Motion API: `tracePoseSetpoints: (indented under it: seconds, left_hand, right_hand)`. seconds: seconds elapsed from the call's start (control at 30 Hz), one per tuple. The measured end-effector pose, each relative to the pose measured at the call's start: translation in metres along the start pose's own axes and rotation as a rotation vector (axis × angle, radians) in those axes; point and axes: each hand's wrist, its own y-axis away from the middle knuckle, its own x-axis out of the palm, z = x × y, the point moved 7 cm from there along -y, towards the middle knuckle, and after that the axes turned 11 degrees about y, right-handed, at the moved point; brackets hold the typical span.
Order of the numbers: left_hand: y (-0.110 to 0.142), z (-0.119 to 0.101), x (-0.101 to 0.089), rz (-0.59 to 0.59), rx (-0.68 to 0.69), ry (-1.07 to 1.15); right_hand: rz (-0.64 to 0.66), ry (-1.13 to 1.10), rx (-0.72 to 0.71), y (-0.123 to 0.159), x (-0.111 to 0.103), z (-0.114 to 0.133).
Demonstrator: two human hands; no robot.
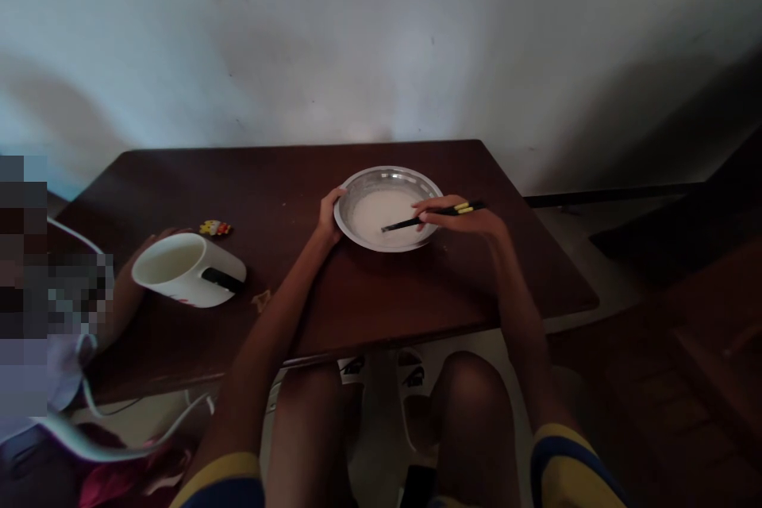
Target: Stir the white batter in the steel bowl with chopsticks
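On the dark reddish-brown table [286,190], 1 white, wide-mouthed pitcher [194,282] with a black handle sits beside another person's arm [126,298]. Near it lies 1 small yellow, white and red figurine [215,228]. The left hand [329,214] is clamped on the left rim of 1 round, shiny metal bowl [386,247] containing whitish mixture [375,208]. Black chopsticks [408,222] with yellow bands reach the mixture, gripped by the right hand [461,216] at the bowl's right side.

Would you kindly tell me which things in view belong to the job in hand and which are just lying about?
In the job:
metal bowl, gripped by the left hand
its whitish contents
black chopsticks in the right hand

Apparently just lying about:
white mug
small colourful figure
brown scrap
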Motion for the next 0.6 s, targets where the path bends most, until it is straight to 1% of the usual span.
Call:
tracePoseSetpoints:
  seconds: [0.03, 0.1, 0.17, 0.2, 0.23, 0.3, 0.37, 0.4, 0.47, 0.53, 0.6]
  left_hand:
    - [0.000, 0.000, 0.001, 0.004, 0.004, 0.005]
    - [0.000, 0.000, 0.001, 0.013, 0.005, 0.014]
    - [-0.001, 0.001, 0.000, 0.011, -0.005, 0.019]
    - [-0.002, 0.001, -0.002, 0.004, -0.008, 0.020]
    - [-0.002, 0.001, -0.003, -0.005, -0.011, 0.020]
    - [-0.002, 0.002, -0.004, -0.010, -0.019, 0.018]
    - [-0.002, 0.002, -0.003, 0.002, -0.019, 0.020]
    - [-0.001, 0.001, -0.002, 0.011, -0.018, 0.021]
    - [0.000, 0.000, 0.000, 0.023, -0.013, 0.021]
    - [0.000, -0.001, 0.001, 0.021, -0.013, 0.017]
    - [0.000, 0.000, 0.001, 0.010, -0.015, 0.014]
  right_hand:
    - [-0.008, 0.016, -0.003, -0.004, 0.004, 0.004]
    - [-0.083, 0.061, 0.043, -0.008, 0.003, 0.000]
    - [-0.172, 0.087, 0.112, -0.005, -0.008, -0.012]
    - [-0.192, 0.086, 0.130, -0.001, -0.015, -0.018]
    - [-0.187, 0.072, 0.133, 0.002, -0.019, -0.022]
    - [-0.119, 0.026, 0.101, 0.005, -0.018, -0.021]
    - [-0.039, -0.002, 0.047, 0.002, -0.009, -0.013]
    - [-0.021, 0.004, 0.028, -0.001, -0.004, -0.008]
    - [-0.061, 0.051, 0.034, -0.006, -0.001, -0.005]
    - [-0.155, 0.094, 0.096, -0.006, -0.008, -0.013]
    - [-0.207, 0.080, 0.136, -0.001, -0.018, -0.021]
